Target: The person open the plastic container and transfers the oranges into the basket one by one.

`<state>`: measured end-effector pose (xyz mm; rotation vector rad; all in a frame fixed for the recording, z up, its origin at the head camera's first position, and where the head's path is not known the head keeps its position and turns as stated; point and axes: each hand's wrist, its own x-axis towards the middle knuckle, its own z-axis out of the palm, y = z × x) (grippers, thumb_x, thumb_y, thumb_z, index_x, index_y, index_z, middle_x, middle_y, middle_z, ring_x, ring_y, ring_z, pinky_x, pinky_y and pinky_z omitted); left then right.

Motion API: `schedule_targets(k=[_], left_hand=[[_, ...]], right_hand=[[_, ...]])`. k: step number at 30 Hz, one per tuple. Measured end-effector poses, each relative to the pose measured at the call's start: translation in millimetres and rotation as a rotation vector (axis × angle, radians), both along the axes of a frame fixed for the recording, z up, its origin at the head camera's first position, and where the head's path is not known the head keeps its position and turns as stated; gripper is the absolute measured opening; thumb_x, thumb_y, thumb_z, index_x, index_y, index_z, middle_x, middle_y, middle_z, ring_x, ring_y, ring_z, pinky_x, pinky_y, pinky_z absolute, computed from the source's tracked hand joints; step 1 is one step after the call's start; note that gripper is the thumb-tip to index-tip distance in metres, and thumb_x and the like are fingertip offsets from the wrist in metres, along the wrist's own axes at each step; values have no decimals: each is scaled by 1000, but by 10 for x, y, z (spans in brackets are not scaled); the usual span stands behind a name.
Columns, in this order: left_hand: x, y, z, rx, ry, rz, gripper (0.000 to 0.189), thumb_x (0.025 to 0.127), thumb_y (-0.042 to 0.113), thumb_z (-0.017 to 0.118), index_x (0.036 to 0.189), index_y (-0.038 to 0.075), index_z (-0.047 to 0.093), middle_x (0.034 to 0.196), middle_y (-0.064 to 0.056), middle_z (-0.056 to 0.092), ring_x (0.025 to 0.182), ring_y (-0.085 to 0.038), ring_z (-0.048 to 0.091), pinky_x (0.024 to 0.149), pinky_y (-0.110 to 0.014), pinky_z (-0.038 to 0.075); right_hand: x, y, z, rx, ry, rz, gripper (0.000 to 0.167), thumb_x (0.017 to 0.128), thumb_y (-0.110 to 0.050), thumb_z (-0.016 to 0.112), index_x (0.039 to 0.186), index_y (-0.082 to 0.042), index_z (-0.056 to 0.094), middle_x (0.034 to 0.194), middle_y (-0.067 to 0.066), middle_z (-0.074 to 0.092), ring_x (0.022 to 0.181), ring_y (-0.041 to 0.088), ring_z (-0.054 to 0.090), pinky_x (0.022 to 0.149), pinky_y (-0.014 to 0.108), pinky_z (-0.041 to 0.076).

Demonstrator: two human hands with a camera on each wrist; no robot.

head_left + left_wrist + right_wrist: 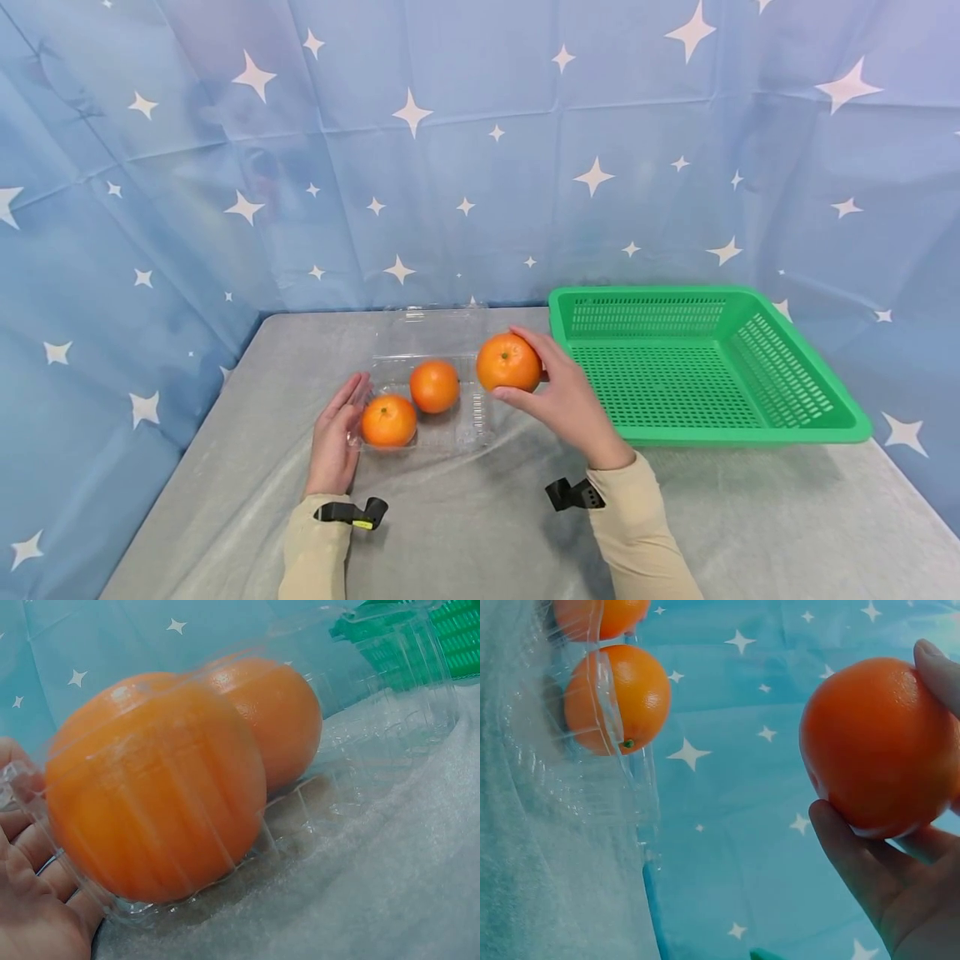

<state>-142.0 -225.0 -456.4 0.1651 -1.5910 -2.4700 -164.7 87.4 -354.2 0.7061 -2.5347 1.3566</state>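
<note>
Orange (508, 363) gripped in right hand (564, 395), thumb and fingers round it. Clear container (478, 412) between hands, two more oranges (388, 421) (435, 386) inside. Left hand (335, 437) open along container's side. Best: firm pinch, no squeezing; left palm steadying light plastic.

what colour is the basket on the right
Green; the basket shows best in the head view.
</note>
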Motion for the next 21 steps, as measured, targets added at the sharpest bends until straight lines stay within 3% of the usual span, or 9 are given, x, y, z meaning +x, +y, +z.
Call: schedule_targets(k=[8, 14, 21], left_hand=[[-5, 10, -6, 9, 4, -2, 52, 88, -4, 31, 137, 10, 35, 137, -1, 40, 125, -12, 36, 36, -14, 31], [1, 11, -6, 10, 12, -17, 52, 88, -4, 30, 138, 9, 34, 138, -2, 39, 125, -13, 35, 36, -13, 32], [16, 3, 5, 12, 16, -18, 51, 89, -4, 30, 138, 9, 34, 139, -3, 38, 126, -14, 34, 35, -13, 32]], right_hand=[[5, 78, 42, -4, -12, -42, 77, 66, -56, 66, 133, -37, 35, 130, -4, 40, 93, 15, 52, 70, 34, 48], [-2, 137, 64, -29, -19, -60, 77, 66, -56, 67, 133, -35, 37, 125, -12, 42, 93, 12, 51, 67, 31, 48], [-20, 194, 75, -54, -35, -77, 73, 66, -56, 67, 130, -44, 35, 123, -15, 42, 97, 10, 49, 70, 30, 48]])
